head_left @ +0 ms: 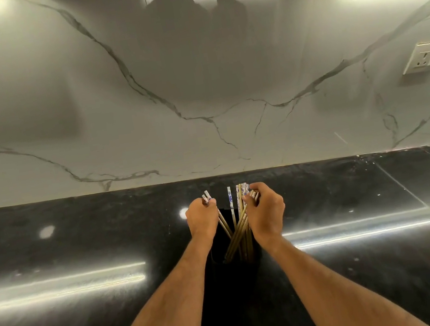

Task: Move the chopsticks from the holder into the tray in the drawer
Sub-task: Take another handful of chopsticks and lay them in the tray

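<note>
Two bare forearms reach forward over the black countertop (63, 316). Between them stands a dark holder (217, 250), hard to make out against the counter, with the chopsticks (238, 233) fanning up out of it. The left hand (202, 216) is closed around a few of them near their patterned tops, leaning left. The right hand (266, 211) clasps a larger bunch just below its tips. One chopstick stands free between the hands. Beyond rises a marble backsplash (196, 94) with a wall socket (425, 56).

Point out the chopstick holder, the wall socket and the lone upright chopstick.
chopstick holder (218, 259): head view, dark left wall.
wall socket (425, 55): head view, faceplate centre.
lone upright chopstick (230, 201): head view, patterned upper end.
</note>
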{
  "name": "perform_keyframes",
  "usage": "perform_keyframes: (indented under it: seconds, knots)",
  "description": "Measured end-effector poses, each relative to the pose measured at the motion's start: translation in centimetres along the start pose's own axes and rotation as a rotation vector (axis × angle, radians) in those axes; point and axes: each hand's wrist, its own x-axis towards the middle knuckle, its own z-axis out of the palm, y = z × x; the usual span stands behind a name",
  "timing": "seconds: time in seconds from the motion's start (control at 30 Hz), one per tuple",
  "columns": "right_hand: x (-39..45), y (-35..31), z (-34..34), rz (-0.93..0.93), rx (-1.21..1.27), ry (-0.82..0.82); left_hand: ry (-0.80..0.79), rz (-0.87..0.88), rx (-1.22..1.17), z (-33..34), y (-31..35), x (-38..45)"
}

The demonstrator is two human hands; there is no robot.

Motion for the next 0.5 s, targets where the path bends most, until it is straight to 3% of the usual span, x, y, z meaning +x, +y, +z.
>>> perform_keyframes:
  seconds: [0.33,0.5]
  knots:
    - [2.9,-2.9,0.9,-0.076,0.064,-0.369,-0.021,0.349,-0.043,-0.8,0.4,-0.7]
    - [4.3,-3.8,0.8,-0.174,-0.042,-0.532,-0.130,0.321,-0.171,-1.6,0.3,-1.0]
